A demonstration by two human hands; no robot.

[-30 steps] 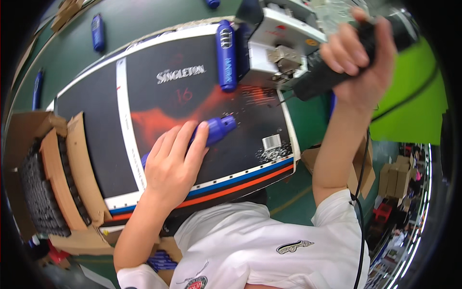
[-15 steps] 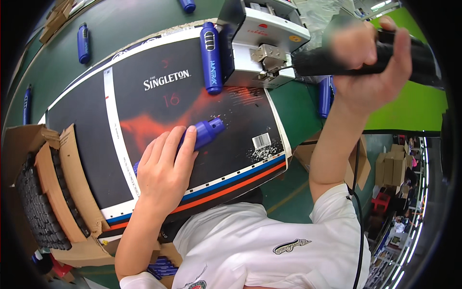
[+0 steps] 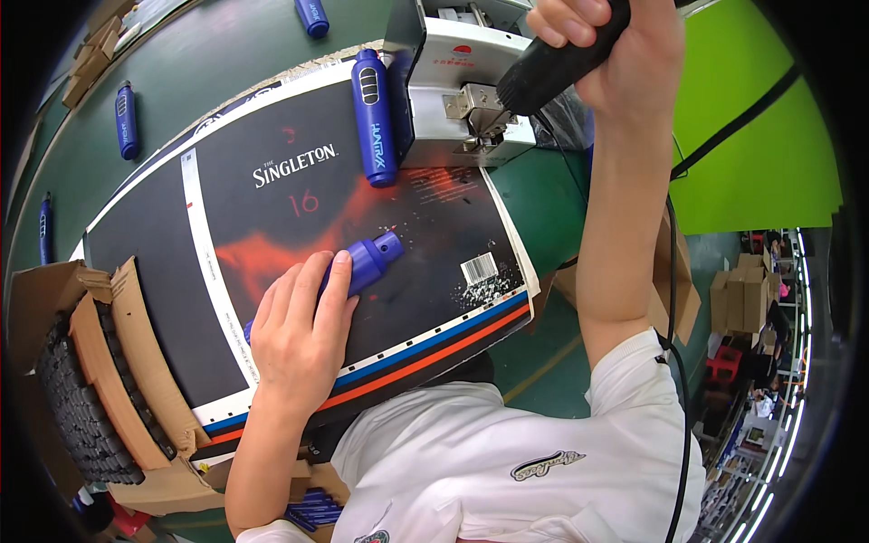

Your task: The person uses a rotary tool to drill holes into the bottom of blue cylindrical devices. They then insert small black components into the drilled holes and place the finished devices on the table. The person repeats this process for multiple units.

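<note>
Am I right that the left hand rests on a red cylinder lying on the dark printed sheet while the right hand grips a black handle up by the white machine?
Not quite: the head view shows the cylinder under the left hand is blue, not red. The rest holds.

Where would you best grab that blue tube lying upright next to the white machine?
Probably around the middle of the blue cylinder, coming from above and from its left, fingers across its narrow width. It lies flat on the printed sheet with its long side close against the white machine on the right, so that side looks blocked. The left side and top are free.
</note>
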